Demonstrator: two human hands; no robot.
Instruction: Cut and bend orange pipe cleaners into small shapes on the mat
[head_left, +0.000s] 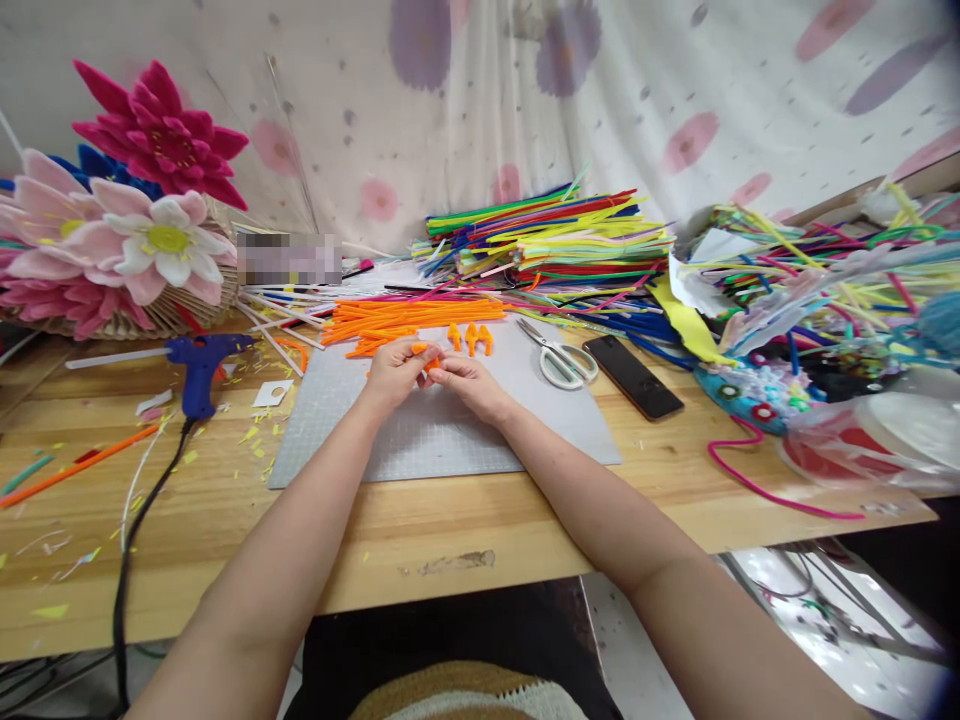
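Observation:
My left hand and my right hand meet over the grey cutting mat. Between their fingertips is a short, bent orange pipe cleaner, pinched from both sides and partly hidden by the fingers. Just beyond my right hand lie several small folded orange pipe-cleaner pieces. A bundle of long orange pipe cleaners stretches along the mat's far edge. Scissors with white handles rest on the mat's right side, their blades pointing away from me.
Left of the mat stands a blue glue gun with a black cord. A phone lies to the right. Stacked colourful pipe cleaners fill the back, fluffy flowers the far left. A plastic-wrapped tub sits right.

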